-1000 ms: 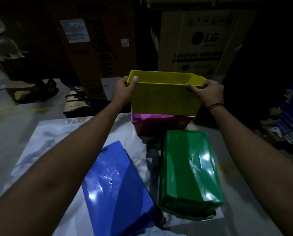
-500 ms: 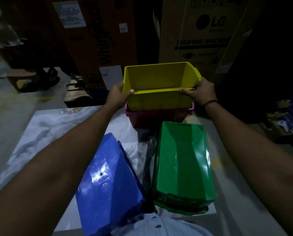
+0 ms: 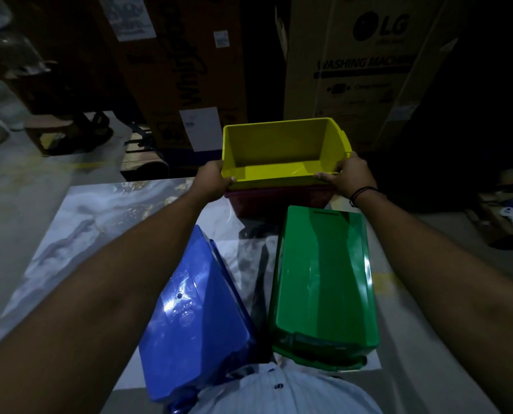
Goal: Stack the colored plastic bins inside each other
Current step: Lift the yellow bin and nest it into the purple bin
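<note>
A yellow bin (image 3: 279,144) sits nested inside a pink bin (image 3: 279,201) at the far edge of the table; only the pink rim and front wall show below it. My left hand (image 3: 212,180) grips the yellow bin's near left corner. My right hand (image 3: 349,176) grips its near right corner. Closer to me a blue bin (image 3: 192,309) lies upside down and tilted on the left. A green bin (image 3: 324,279) lies upside down on the right.
The marble-patterned table (image 3: 94,228) has bare surface to the left. Large cardboard appliance boxes (image 3: 362,70) stand just behind the table. Clutter lies on the floor at the left (image 3: 64,135) and the right (image 3: 506,213).
The yellow bin has come down from above the pink bin and now sits deep inside it. Both hands stayed on its near corners.
</note>
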